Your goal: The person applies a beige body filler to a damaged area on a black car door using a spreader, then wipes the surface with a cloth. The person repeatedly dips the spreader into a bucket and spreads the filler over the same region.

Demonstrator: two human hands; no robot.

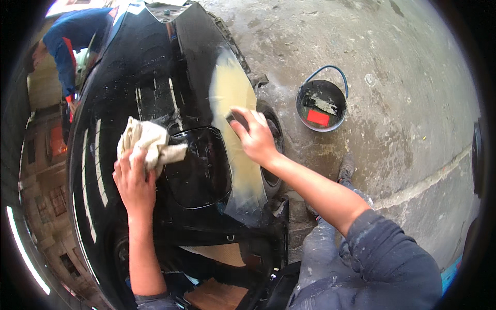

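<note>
A cream rag (143,142) is bunched in my left hand (135,178), its fingers closed around it over the glossy black car panel (155,82). My right hand (254,138) is bent over a beige patch of filler (231,85) along the panel's right edge. Between its thumb and fingers shows a small dark piece (233,118), mostly hidden, perhaps sandpaper, pressed on the patch. A rounded square flap (199,170) lies between my two hands. The patch fades to grey at its lower end.
On the concrete floor to the right stands a black bucket (330,124) with a blue handle, holding liquid and a red rectangular piece (318,118). A wheel (271,132) sits beside the patch. Another person in dark blue (67,41) bends at the upper left. Below is an opening with brown sheets (217,294).
</note>
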